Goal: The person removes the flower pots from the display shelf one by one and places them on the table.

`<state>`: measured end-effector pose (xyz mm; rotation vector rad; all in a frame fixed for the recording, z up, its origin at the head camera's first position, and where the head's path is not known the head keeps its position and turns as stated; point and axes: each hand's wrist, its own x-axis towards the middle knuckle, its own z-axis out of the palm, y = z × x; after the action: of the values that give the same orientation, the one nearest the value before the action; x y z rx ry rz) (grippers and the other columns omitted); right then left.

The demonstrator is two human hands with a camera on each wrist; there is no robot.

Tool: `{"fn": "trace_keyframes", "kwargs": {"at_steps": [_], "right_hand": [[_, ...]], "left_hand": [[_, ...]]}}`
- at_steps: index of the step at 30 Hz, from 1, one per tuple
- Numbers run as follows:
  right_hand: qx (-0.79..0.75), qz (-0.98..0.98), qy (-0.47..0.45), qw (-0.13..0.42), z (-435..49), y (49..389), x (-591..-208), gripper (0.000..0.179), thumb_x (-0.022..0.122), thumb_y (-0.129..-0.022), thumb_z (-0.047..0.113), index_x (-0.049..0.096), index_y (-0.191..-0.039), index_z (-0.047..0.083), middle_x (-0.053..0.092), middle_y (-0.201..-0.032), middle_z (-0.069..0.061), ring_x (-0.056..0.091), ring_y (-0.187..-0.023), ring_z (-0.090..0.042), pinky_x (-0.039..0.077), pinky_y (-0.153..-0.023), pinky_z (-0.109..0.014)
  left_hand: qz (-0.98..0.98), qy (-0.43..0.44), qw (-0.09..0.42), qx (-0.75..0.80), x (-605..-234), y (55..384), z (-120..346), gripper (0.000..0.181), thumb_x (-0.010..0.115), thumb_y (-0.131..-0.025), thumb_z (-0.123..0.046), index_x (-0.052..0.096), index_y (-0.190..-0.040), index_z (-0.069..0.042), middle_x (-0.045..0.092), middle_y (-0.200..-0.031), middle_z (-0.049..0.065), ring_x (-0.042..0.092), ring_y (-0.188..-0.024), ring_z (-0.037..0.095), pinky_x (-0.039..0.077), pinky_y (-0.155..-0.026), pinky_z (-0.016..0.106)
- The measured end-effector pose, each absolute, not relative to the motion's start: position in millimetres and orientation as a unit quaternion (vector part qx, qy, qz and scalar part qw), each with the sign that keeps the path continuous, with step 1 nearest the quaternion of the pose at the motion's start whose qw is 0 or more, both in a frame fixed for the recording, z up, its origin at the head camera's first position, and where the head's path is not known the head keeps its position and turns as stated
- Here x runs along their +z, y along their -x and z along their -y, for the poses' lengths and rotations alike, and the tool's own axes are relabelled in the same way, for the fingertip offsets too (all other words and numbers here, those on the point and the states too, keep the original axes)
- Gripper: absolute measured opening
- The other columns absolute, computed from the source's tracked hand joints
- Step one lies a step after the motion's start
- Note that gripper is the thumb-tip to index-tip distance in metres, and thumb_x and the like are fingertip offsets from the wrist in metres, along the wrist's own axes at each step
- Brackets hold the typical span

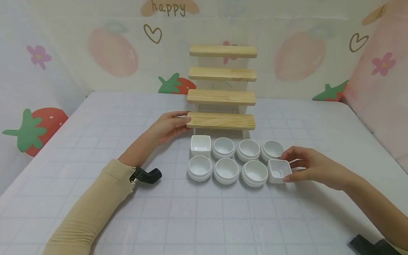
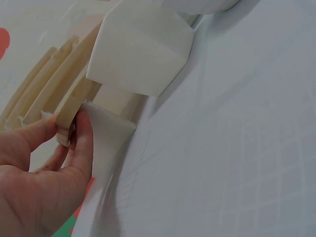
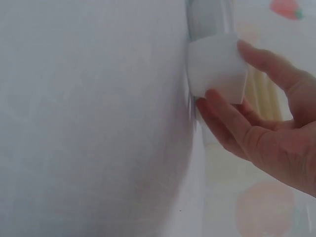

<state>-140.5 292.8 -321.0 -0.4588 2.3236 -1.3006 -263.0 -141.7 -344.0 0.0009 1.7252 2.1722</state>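
Observation:
A tiered stand with several pale wooden shelves [image 1: 221,97] rises at the back of the table. My left hand [image 1: 169,127] pinches the left end of its lowest shelf [image 1: 223,121], thumb on one face and fingers on the other in the left wrist view. In front of the stand, small white bowls stand in two rows. My right hand [image 1: 313,168] holds the square white bowl [image 1: 279,170] at the right end of the front row, with thumb and fingers at its sides. Another square bowl [image 1: 200,144] begins the back row; several round bowls [image 1: 226,171] fill the rest.
A white table [image 1: 204,219] with a faint grid lies under everything. Printed cloth [image 1: 255,21] with fruit and flowers hangs behind and at the sides. Black straps [image 1: 147,175] with devices sit at the wrists.

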Motion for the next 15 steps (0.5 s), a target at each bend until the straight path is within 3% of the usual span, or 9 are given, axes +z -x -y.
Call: {"fn": "trace_keyframes", "kwargs": {"at_steps": [4,11,15], "right_hand": [[-0.465,-0.840,0.170,0.224,-293,141,-320,0.047,0.083,-0.090,0.008,0.058,-0.129,-0.001,0.058,-0.130,-0.009,0.068,-0.111,-0.012,0.063,-0.086,-0.027],[-0.427,-0.858,0.176,0.228,-295,141,-308,0.050,0.084,-0.091,0.013,0.058,-0.133,0.004,0.060,-0.134,-0.016,0.067,-0.118,-0.029,0.063,-0.090,-0.028],[-0.392,-0.871,0.186,0.232,-295,147,-298,0.047,0.081,-0.094,0.017,0.059,-0.134,0.006,0.063,-0.134,-0.014,0.068,-0.120,-0.028,0.062,-0.092,-0.026]], "left_hand": [[-0.612,0.000,0.185,0.769,-342,263,143,0.055,0.050,-0.109,0.004,0.032,-0.161,0.008,0.049,-0.143,0.023,0.071,-0.089,0.008,0.064,-0.083,0.019],[-0.617,0.003,0.191,0.763,-339,261,143,0.056,0.050,-0.109,0.003,0.032,-0.162,0.006,0.048,-0.145,0.022,0.071,-0.090,0.008,0.063,-0.082,0.019],[-0.624,0.009,0.188,0.759,-338,259,146,0.056,0.050,-0.109,0.002,0.033,-0.162,0.005,0.047,-0.147,0.023,0.071,-0.089,0.007,0.063,-0.082,0.018]]}}
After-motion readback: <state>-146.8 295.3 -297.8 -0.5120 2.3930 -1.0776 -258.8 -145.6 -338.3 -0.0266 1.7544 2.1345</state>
